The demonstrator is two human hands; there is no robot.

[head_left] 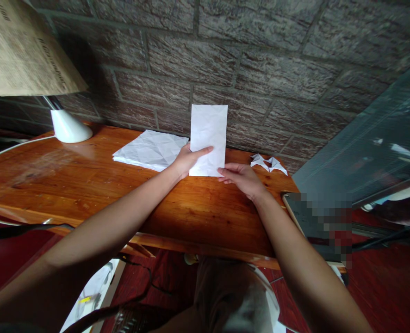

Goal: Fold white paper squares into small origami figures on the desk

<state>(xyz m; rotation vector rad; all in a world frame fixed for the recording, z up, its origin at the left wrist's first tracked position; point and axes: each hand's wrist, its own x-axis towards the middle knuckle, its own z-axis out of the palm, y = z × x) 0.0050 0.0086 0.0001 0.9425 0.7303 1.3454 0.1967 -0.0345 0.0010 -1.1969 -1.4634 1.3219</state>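
A white sheet of paper [209,127], lightly creased and taller than wide, is held up above the desk. My left hand [188,159] grips its left side, thumb lying across the front and fingers hidden behind. At the lower right corner, my right hand [241,176] pinches the sheet between thumb and fingers. Left of the held sheet lies a stack of creased white paper [147,149]. Two small folded paper pieces [259,160] rest side by side to the right of my right hand.
The wooden desk [205,212] stands against a grey brick-patterned wall [177,60]. A lamp with a white base [69,126] and a newsprint-like shade [24,51] is at the left. A dark flat object [297,212], partly blurred out, sits by the right edge beside a glassy panel [357,138].
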